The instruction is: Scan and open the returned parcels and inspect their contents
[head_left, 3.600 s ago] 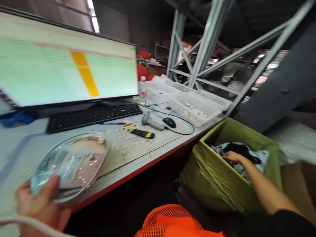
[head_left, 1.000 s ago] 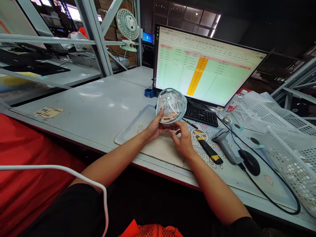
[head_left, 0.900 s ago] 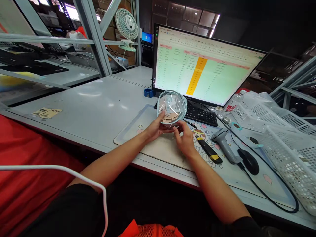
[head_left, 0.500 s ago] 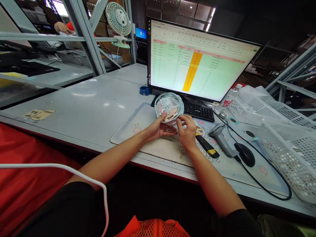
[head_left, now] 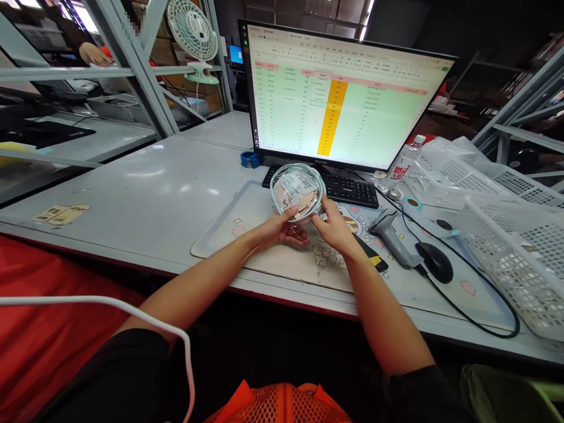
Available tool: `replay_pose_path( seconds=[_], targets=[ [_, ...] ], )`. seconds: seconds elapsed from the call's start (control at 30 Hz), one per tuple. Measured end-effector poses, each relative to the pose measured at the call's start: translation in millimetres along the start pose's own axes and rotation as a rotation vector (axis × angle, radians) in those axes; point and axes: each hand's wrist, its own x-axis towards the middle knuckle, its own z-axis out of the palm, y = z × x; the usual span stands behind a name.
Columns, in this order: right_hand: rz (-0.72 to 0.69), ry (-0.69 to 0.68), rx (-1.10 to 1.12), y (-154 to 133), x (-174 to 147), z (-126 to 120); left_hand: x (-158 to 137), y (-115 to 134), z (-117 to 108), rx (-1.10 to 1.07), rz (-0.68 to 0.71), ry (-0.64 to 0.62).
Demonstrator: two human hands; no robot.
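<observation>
A round clear pouch [head_left: 298,187] with a pale blue rim is held up over the desk mat, just in front of the keyboard. Flat pinkish pieces and a printed slip show through its face. My left hand [head_left: 282,228] grips its lower left edge, thumb on the front and fingers underneath. My right hand [head_left: 331,224] closes on the lower right edge, thumb toward the front. Partly behind my right wrist lies a black and yellow utility knife [head_left: 374,258].
A monitor [head_left: 343,100] with a spreadsheet stands behind the keyboard [head_left: 352,191]. To the right are a barcode scanner [head_left: 394,238], a mouse [head_left: 434,262], a bottle [head_left: 405,161] and white baskets [head_left: 506,264]. Blue tape [head_left: 250,159] sits left of the monitor. Another person's hand [head_left: 94,54] shows beyond the shelving.
My right hand has shifted from pinching near the pouch's bottom edge to gripping its right side. The view has moved slightly; the pouch stays over the mat.
</observation>
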Motion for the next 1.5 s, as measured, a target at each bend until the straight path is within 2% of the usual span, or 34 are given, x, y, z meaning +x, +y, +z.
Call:
replay_pose_path(
  seconds=[0.07,0.17,0.33,0.43,0.57,0.67,0.77,0.87,0.93,1.0,1.1,1.2,1.3,1.4,1.5],
  targets=[
    [-0.012,0.013,0.000,1,1,-7,-2,2,2,0.025,-0.015,0.011],
    [-0.018,0.114,-0.002,-2,1,-14,-5,4,4,0.069,-0.030,-0.003],
    [0.002,0.254,-0.045,-3,1,-13,-2,-1,5,0.082,0.019,0.028],
    [0.054,0.269,-0.038,-5,1,-10,2,-3,9,0.045,0.140,0.095],
    [0.073,0.219,0.059,-15,-2,-5,4,0,15,-0.063,0.417,0.307],
    [0.007,0.228,0.053,-23,-6,-7,0,6,14,-0.072,0.477,0.399],
    [-0.061,0.292,0.044,-26,-10,-22,-7,13,7,-0.013,0.468,0.306],
    [-0.020,0.339,0.110,-22,-12,-47,-18,22,-7,0.109,0.408,0.110],
    [0.027,0.277,0.222,-21,-12,-62,-27,31,-18,0.220,0.326,-0.041],
    [0.060,0.138,0.329,-21,-13,-70,-36,39,-25,0.343,0.211,-0.196],
    [0.084,-0.165,0.350,-21,-13,-65,-43,46,-22,0.540,0.038,-0.425],
    [0.085,-0.482,0.364,-16,-10,-49,-41,44,-11,0.666,-0.019,-0.556],
    [0.128,-0.655,0.442,-6,-6,-35,-36,37,-7,0.635,-0.039,-0.530],
    [0.126,-0.796,0.489,4,-3,-30,-34,31,-9,0.537,-0.071,-0.404],
    [0.061,-0.756,0.483,6,-3,-21,-32,26,-6,0.437,-0.083,-0.293]
  ],
)
